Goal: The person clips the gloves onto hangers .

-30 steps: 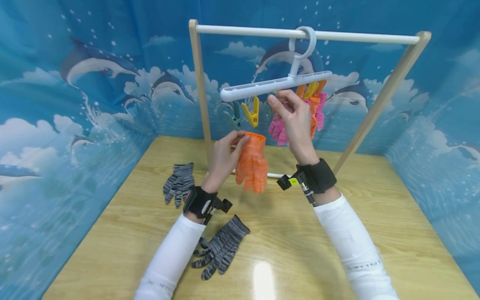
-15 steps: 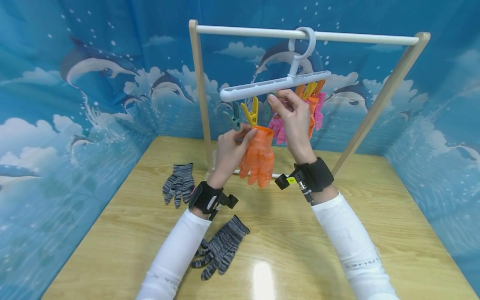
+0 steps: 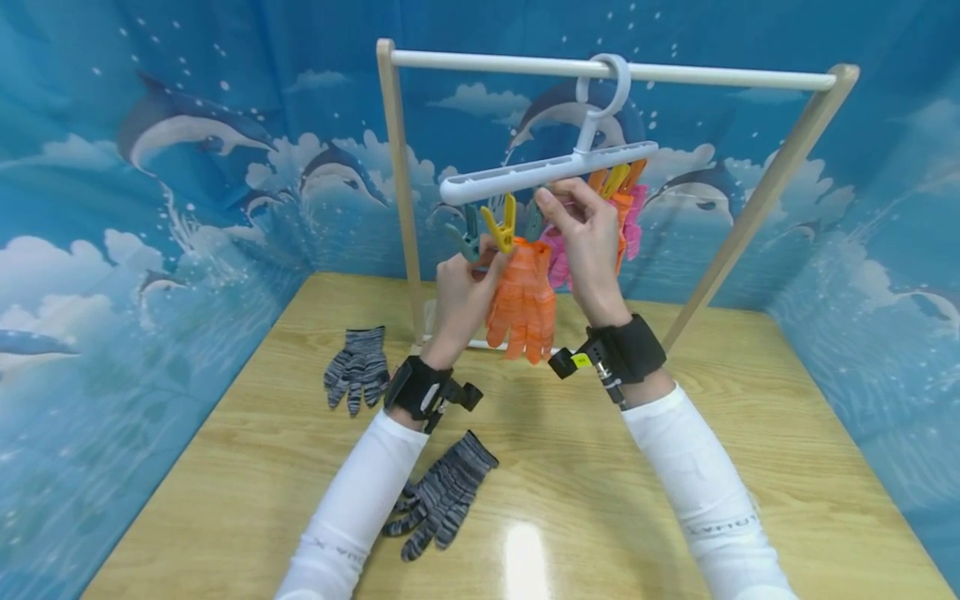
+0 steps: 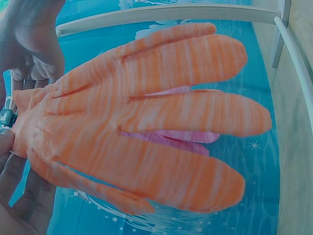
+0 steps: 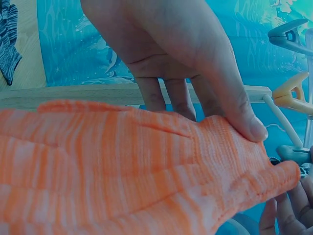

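Observation:
My left hand [image 3: 463, 292] pinches the cuff of an orange knit glove [image 3: 523, 300], whose fingers hang downward. Just above the cuff, my right hand [image 3: 592, 242] pinches a dark green clothespin [image 3: 534, 220] under the pale grey hanger [image 3: 543, 172]. In the right wrist view the cuff lies close to that clothespin [image 5: 293, 154]; whether its jaws touch the cloth I cannot tell. To the left hang a yellow clothespin [image 3: 500, 225] and another green clothespin [image 3: 470, 235], with nothing in them. Behind my right hand, pink gloves [image 3: 636, 221] and orange cloth hang from more clothespins.
The hanger hooks over the white bar [image 3: 712, 75] of a wooden-sided rack [image 3: 765, 200]. Two grey-black striped gloves lie on the wooden table [image 3: 637, 508]: one glove [image 3: 357, 367] at left, another glove [image 3: 442, 496] nearer. A dolphin-print curtain [image 3: 225, 208] surrounds the table.
My left hand has raised the orange glove and brought it rightward, up to the clothespin in my right hand. My right hand has stayed nearly still.

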The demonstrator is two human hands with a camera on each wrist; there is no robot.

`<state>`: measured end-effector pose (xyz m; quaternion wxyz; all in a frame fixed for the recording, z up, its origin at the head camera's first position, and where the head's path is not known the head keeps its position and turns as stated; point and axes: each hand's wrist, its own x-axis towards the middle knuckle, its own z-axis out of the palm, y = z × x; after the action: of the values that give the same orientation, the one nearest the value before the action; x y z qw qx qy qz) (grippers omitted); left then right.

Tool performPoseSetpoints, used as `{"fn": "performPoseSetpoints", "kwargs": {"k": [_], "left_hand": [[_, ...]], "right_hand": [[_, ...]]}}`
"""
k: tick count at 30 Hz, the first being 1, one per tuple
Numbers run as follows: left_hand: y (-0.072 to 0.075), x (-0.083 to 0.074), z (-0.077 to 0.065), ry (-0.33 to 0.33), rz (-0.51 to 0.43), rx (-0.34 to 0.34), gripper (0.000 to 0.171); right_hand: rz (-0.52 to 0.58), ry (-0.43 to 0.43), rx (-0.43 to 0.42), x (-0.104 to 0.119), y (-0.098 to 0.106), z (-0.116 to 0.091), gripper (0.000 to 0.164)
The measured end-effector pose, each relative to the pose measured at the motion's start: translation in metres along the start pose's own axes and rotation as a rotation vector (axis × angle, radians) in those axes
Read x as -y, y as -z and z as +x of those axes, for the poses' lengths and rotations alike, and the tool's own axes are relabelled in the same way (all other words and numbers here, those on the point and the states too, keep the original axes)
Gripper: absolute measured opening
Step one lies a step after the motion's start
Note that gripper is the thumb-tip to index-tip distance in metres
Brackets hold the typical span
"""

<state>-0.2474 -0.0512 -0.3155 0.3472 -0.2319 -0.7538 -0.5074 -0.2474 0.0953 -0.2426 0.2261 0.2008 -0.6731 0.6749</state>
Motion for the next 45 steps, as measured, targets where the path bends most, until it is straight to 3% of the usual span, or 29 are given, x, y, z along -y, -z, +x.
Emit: {"fn": "performPoseSetpoints", "kwargs": {"k": [11, 20, 32, 45], "left_hand": [[-0.001, -0.005, 0.002, 0.003, 0.001, 0.0, 0.027], [-0.004, -0.009, 0.007, -0.025, 0.031, -0.077, 0.026], [-0.003, -0.011, 0.011, -0.05, 0.059, -0.126, 0.028], [-0.003, -0.014, 0.013, -0.006, 0.052, -0.129, 0.025]], "right_hand": [[-0.002, -0.006, -0.015, 0.001, 0.0, -0.001, 0.021], [0.009, -0.001, -0.011, 0.002, -0.001, -0.002, 0.021], [-0.022, 0.012, -0.009, 0.0, -0.001, -0.003, 0.021], [-0.029, -0.025, 0.002, -0.001, -0.002, -0.006, 0.031]]}}
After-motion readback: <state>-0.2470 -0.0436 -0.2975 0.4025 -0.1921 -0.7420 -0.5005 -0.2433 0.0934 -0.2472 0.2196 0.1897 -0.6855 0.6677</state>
